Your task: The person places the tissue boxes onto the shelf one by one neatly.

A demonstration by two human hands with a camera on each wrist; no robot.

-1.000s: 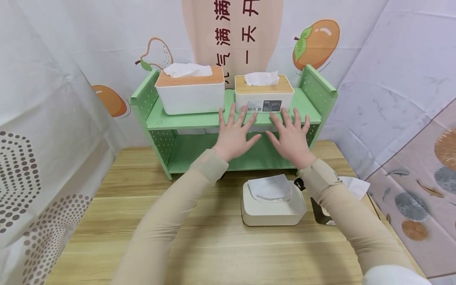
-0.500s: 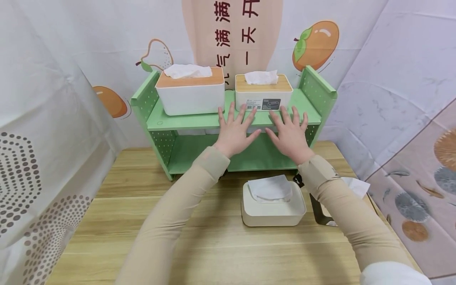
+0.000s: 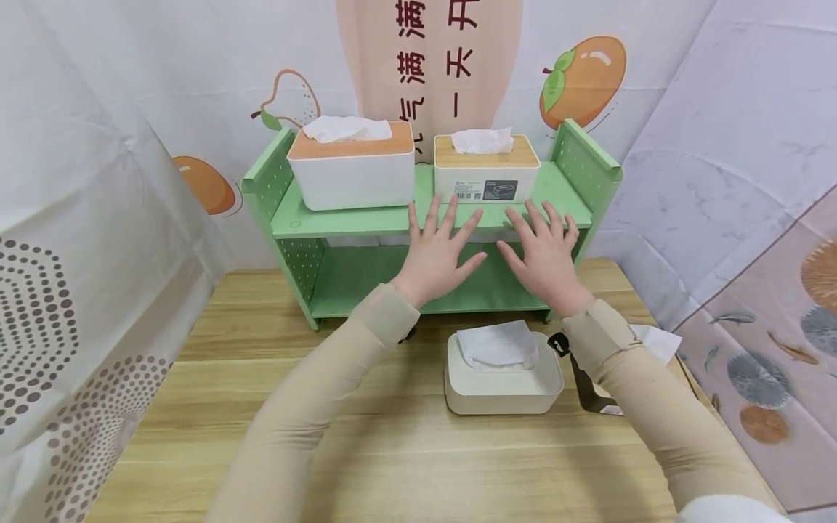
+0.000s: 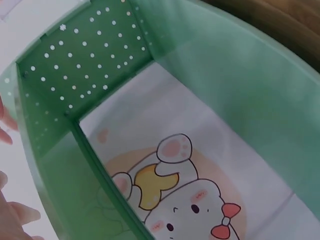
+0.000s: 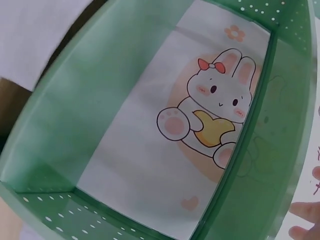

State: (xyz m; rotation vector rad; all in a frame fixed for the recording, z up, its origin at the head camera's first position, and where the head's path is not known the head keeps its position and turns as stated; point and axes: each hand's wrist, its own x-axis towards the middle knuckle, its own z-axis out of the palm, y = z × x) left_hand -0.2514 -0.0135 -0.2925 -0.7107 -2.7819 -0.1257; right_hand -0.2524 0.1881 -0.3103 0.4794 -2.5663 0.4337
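Observation:
My left hand point(image 3: 433, 263), fingers spread, is in front of the green two-tier shelf point(image 3: 366, 223). Its fingertips lie over the lower front of the smaller white tissue box point(image 3: 458, 178); contact cannot be told. To the right my right hand point(image 3: 546, 263) is spread the same way, fingertips near that box's lower right corner. Neither hand grips anything. The smaller box has a light wood lid and a dark label. Beside it on the top tier is a larger white tissue box point(image 3: 353, 178) with an orange-brown lid. In both wrist views, only some fingers show at the edges.
A cream tissue box point(image 3: 503, 404) stands on the wooden table point(image 3: 216, 407) before the shelf. A dark tissue box point(image 3: 591, 396) is partly hidden behind my right forearm. Printed cloth hangs around the table. Perforated side panels point(image 3: 591, 163) bound the shelf.
The smaller tissue box has shifted slightly back on the top tier. My hands have drawn a little toward me, the right one also slightly rightward. Other boxes stayed put.

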